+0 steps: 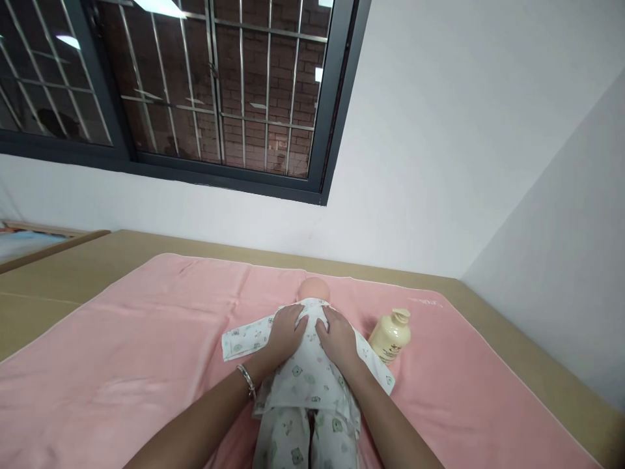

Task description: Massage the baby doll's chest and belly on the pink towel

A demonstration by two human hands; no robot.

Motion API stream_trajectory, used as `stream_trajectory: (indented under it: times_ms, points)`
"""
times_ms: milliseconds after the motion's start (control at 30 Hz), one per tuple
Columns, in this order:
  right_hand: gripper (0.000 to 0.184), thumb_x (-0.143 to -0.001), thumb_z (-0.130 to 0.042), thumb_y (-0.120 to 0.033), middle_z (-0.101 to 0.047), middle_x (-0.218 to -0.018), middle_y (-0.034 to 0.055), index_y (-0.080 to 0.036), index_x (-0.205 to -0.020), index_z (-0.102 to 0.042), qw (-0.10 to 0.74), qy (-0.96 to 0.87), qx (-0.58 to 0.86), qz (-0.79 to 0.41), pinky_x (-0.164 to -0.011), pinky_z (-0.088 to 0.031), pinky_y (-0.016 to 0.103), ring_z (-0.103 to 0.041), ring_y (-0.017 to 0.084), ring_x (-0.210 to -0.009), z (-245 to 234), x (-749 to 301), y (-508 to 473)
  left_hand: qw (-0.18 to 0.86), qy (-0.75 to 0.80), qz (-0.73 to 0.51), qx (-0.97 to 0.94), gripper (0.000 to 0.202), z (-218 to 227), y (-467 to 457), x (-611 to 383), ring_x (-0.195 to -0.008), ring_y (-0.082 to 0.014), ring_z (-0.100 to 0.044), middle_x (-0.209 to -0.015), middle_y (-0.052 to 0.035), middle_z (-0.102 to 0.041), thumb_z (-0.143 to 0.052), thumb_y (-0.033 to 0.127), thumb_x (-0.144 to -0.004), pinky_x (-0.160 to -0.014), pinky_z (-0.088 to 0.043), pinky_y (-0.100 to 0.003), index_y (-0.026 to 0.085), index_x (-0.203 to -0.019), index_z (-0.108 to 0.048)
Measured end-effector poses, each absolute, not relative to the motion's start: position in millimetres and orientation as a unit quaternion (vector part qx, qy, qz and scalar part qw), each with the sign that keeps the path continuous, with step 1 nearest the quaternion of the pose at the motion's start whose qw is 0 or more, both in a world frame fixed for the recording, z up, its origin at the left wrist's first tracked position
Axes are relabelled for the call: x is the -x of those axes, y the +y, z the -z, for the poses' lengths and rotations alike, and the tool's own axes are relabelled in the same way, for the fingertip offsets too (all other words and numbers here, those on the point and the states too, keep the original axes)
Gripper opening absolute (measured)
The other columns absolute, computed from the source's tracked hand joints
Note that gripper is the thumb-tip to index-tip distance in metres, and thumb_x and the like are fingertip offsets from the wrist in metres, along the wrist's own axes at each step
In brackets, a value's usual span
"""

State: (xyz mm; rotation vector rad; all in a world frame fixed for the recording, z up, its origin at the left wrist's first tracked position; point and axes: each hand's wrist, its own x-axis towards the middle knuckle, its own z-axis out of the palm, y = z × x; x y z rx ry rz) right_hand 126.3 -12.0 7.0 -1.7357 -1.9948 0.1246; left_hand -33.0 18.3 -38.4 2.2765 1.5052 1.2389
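Note:
A baby doll (312, 374) in white printed pyjamas lies on a pink towel (146, 352), its bare head (315, 288) pointing away from me. My left hand (286, 333) rests flat on the doll's upper chest on the left side, fingers stretched out. A bracelet sits on that wrist. My right hand (336, 337) lies flat on the right side of the chest, fingers together and extended. Both palms press on the garment and hold nothing.
A cream pump bottle (390, 335) stands on the towel just right of the doll. The towel covers a tan surface (58, 280) against a white wall. A dark-framed barred window (219, 91) is above. Another wall closes in at the right.

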Motion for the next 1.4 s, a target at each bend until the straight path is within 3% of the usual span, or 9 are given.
stream_trajectory:
  times_ms: [233, 367, 467, 600, 733, 967, 1133, 1400]
  points:
    - [0.042, -0.092, -0.043, -0.032, -0.064, -0.127, 0.0103, -0.015, -0.127, -0.059, 0.234, -0.708, 0.665, -0.047, -0.098, -0.038, 0.030, -0.057, 0.022, -0.116, -18.5, -118.4, -25.2, 0.049, 0.517, -0.398, -0.756, 0.026, 30.3, 14.2, 36.3, -0.095, -0.0224, -0.062, -0.096, -0.0070, -0.070, -0.044, 0.034, -0.093, -0.089, -0.046, -0.039, 0.019, -0.098, -0.065]
    - [0.035, -0.094, -0.042, -0.038, -0.070, -0.113, 0.0082, -0.021, -0.111, -0.067, 0.192, -0.706, 0.680, -0.048, -0.087, -0.043, 0.029, -0.064, 0.023, -0.102, -23.1, -118.5, -33.9, -0.024, 0.541, -0.371, -0.755, 0.027, 29.3, 7.3, 38.6, -0.082, -0.0231, -0.060, -0.078, -0.0065, -0.065, -0.046, 0.037, -0.092, -0.076, -0.046, -0.036, 0.020, -0.076, -0.060]
    - [0.036, -0.095, -0.041, -0.039, -0.067, -0.120, 0.0094, -0.020, -0.112, -0.067, 0.203, -0.720, 0.662, -0.051, -0.094, -0.042, 0.030, -0.062, 0.022, -0.109, -17.4, -122.8, -32.4, -0.068, 0.551, -0.357, -0.751, 0.030, 29.7, 3.5, 38.7, -0.078, -0.0237, -0.059, -0.072, -0.0068, -0.062, -0.046, 0.038, -0.092, -0.073, -0.044, -0.037, 0.020, -0.070, -0.057]
    - [0.050, -0.096, -0.039, -0.035, -0.051, -0.141, 0.0144, -0.010, -0.137, -0.050, 0.231, -0.753, 0.615, -0.037, -0.112, -0.028, 0.034, -0.045, 0.023, -0.132, -1.6, -130.1, -19.0, -0.047, 0.547, -0.360, -0.754, 0.027, 32.9, 3.8, 37.0, -0.086, -0.0244, -0.061, -0.085, -0.0090, -0.067, -0.041, 0.034, -0.093, -0.079, -0.046, -0.038, 0.018, -0.088, -0.062]
    - [0.054, -0.096, -0.039, -0.035, -0.043, -0.148, 0.0160, -0.007, -0.141, -0.044, 0.216, -0.769, 0.600, -0.051, -0.114, -0.026, 0.038, -0.039, 0.024, -0.136, 4.8, -134.0, -7.2, 0.001, 0.522, -0.381, -0.763, 0.034, 35.6, 7.6, 36.3, -0.107, -0.0238, -0.059, -0.114, -0.0101, -0.068, -0.036, 0.032, -0.094, -0.096, -0.043, -0.040, 0.017, -0.114, -0.060]
    - [0.042, -0.096, -0.038, -0.030, -0.055, -0.137, 0.0123, -0.014, -0.131, -0.056, 0.228, -0.785, 0.573, -0.054, -0.109, -0.033, 0.036, -0.046, 0.022, -0.130, -7.8, -127.6, -19.2, -0.009, 0.577, -0.305, -0.758, 0.028, 20.9, 0.8, 38.2, -0.085, -0.0250, -0.062, -0.084, -0.0096, -0.068, -0.041, 0.034, -0.090, -0.080, -0.044, -0.038, 0.018, -0.084, -0.063]
    - [0.031, -0.093, -0.044, -0.031, -0.067, -0.120, 0.0076, -0.021, -0.111, -0.068, 0.243, -0.751, 0.613, -0.044, -0.104, -0.038, 0.033, -0.057, 0.021, -0.117, -8.2, -122.5, -26.9, -0.032, 0.598, -0.273, -0.753, 0.026, 15.3, -3.3, 41.1, -0.082, -0.0262, -0.061, -0.079, -0.0090, -0.065, -0.044, 0.037, -0.088, -0.075, -0.043, -0.038, 0.019, -0.077, -0.059]
    - [0.046, -0.094, -0.041, -0.033, -0.056, -0.136, 0.0137, -0.011, -0.133, -0.054, 0.219, -0.756, 0.615, -0.043, -0.108, -0.032, 0.034, -0.049, 0.023, -0.128, -6.0, -130.1, -4.5, 0.030, 0.529, -0.358, -0.769, 0.028, 22.7, 10.4, 40.8, -0.101, -0.0224, -0.061, -0.107, -0.0080, -0.070, -0.039, 0.032, -0.094, -0.090, -0.044, -0.036, 0.019, -0.105, -0.062]
